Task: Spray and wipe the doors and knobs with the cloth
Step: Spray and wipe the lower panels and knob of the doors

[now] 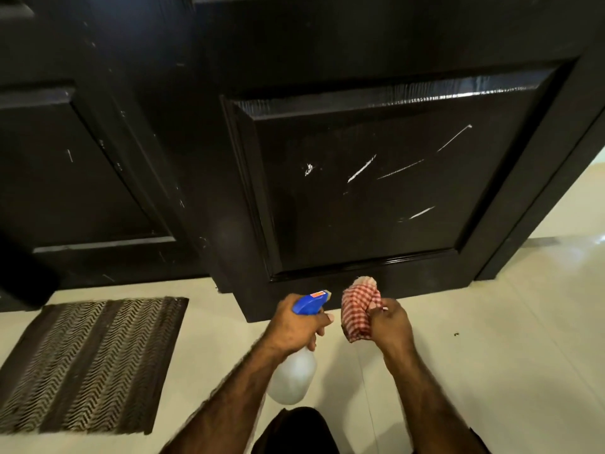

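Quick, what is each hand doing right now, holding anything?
Left hand: grips the spray bottle by its blue head, nozzle towards the door.
Right hand: pinches the red checked cloth.

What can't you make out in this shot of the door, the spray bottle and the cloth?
- Door knobs: cut off by the head view's top edge.
- Spray bottle trigger: hidden under the left hand.
- Bottle label text: too small.
- Cloth: partly hidden by the right hand.
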Demonstrator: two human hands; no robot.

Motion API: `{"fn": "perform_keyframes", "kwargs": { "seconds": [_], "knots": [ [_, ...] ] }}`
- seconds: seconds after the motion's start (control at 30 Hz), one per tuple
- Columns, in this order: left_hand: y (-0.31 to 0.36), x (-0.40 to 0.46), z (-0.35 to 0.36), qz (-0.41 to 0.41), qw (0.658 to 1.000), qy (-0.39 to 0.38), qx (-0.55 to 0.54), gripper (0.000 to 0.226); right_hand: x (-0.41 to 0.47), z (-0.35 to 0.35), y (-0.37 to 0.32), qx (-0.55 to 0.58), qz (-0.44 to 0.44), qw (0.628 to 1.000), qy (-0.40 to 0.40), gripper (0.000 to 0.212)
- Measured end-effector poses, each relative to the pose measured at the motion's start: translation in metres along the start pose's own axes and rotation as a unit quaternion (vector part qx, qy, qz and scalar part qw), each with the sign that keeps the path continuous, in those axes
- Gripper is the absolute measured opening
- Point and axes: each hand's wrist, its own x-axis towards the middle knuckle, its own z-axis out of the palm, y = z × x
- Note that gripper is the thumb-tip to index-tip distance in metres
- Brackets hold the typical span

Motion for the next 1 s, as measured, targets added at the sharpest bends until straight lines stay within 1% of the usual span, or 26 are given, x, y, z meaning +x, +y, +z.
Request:
{"fn": "perform_keyframes", "kwargs": {
  "seconds": [0.1,0.2,0.3,0.37,0.4,0.43,0.47,0.5,0.53,0.6,0.67,0.7,0.73,0.8,0.83,0.87,0.9,0.97,1.0],
  "knots": [
    [0.005,0.003,-0.001,0.009,1.0,-0.011,0.009,0.022,0.001,-0.001,-0.014,0.08,0.027,0.996,-0.039,0.017],
    [0.013,0.008,-0.005,0.013,1.0,-0.014,0.022,0.018,0.003,0.003,-0.024,0.147,0.034,0.986,-0.074,0.019],
    [0.017,0.012,-0.009,-0.013,1.0,-0.006,0.019,0.023,0.003,0.005,-0.029,0.244,0.054,0.962,-0.107,0.024],
    [0.018,0.014,-0.012,-0.007,1.0,-0.008,0.012,0.031,0.0,0.007,-0.032,0.318,0.058,0.935,-0.148,0.029],
    [0.019,0.015,-0.015,0.005,1.0,-0.013,0.006,0.034,-0.003,0.008,-0.037,0.337,0.049,0.927,-0.157,0.032],
    [0.022,0.016,-0.019,0.022,1.0,-0.016,-0.005,0.033,-0.006,0.009,-0.044,0.343,0.031,0.928,-0.145,0.036],
    [0.027,0.016,-0.024,0.038,0.999,-0.017,-0.028,0.029,-0.009,0.01,-0.055,0.339,0.003,0.934,-0.113,0.038],
    [0.035,0.018,-0.029,0.052,0.997,-0.011,-0.064,0.028,-0.01,0.009,-0.07,0.326,-0.034,0.943,-0.062,0.04],
    [0.045,0.019,-0.037,0.061,0.992,0.002,-0.106,0.033,-0.009,0.007,-0.089,0.311,-0.077,0.947,-0.001,0.042],
    [0.067,0.022,-0.052,0.084,0.983,0.027,-0.163,0.04,0.0,0.001,-0.131,0.272,-0.178,0.937,0.13,0.045],
    [0.09,0.025,-0.067,0.104,0.979,0.044,-0.168,0.039,0.015,0.001,-0.177,0.221,-0.306,0.89,0.255,0.043],
    [0.099,0.027,-0.075,0.112,0.979,0.053,-0.163,0.036,0.02,0.008,-0.199,0.196,-0.371,0.861,0.287,0.041],
    [0.108,0.027,-0.083,0.119,0.979,0.064,-0.155,0.034,0.024,0.018,-0.217,0.157,-0.426,0.839,0.3,0.038],
    [0.121,0.029,-0.098,0.131,0.975,0.087,-0.158,0.03,0.029,0.043,-0.231,0.06,-0.483,0.82,0.3,0.04],
    [0.123,0.031,-0.105,0.135,0.971,0.098,-0.17,0.024,0.03,0.05,-0.225,0.014,-0.504,0.812,0.294,0.041],
    [0.124,0.032,-0.113,0.136,0.968,0.104,-0.183,0.013,0.035,0.053,-0.213,-0.037,-0.538,0.793,0.282,0.04],
    [0.124,0.033,-0.118,0.135,0.965,0.111,-0.196,0.005,0.043,0.05,-0.194,-0.094,-0.585,0.763,0.258,0.038],
    [0.12,0.033,-0.125,0.124,0.963,0.122,-0.207,0.014,0.073,0.035,-0.154,-0.207,-0.68,0.67,0.215,0.038],
    [0.117,0.032,-0.127,0.121,0.963,0.124,-0.206,0.015,0.087,0.023,-0.142,-0.251,-0.711,0.624,0.203,0.041]
  ]
}}
